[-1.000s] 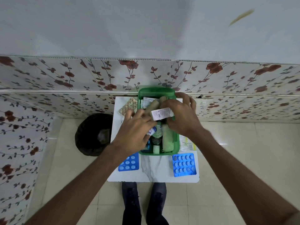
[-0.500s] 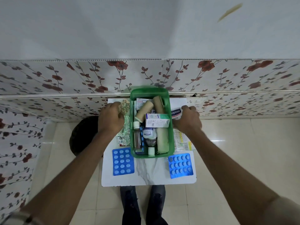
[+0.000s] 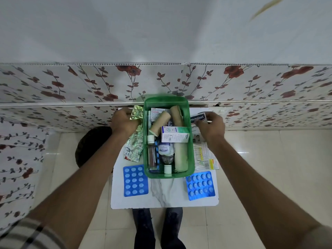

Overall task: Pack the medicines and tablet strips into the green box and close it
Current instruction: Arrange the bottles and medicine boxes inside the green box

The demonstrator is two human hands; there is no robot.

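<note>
While the green box point(image 3: 168, 137) stands open in the middle of the small white desk point(image 3: 164, 198), its long axis running from the person toward the flowered wall, both hands work at its far end, one on each side. The left hand point(image 3: 124, 123) is closed on a gold foil tablet strip point(image 3: 137, 114) just beside the box's left wall, knuckles up, forearm reaching in from the lower left; crumpled silver strips point(image 3: 133, 148) lie below it. The right hand point(image 3: 212, 127) curls its fingers over a white plaster pack point(image 3: 198, 118) lying against the box's right wall, with a printed leaflet point(image 3: 204, 157) nearer the person. Each item sits just outside the box, so the coming move looks like a short inward carry over the rim, each hand serving its own side. Inside are bandage rolls, small bottles and a white carton point(image 3: 175, 134), piled near rim height. Two blue tablet strips point(image 3: 135, 180) point(image 3: 200, 185) wait flat at the near corners, unpacked. No lid can be made out.
</note>
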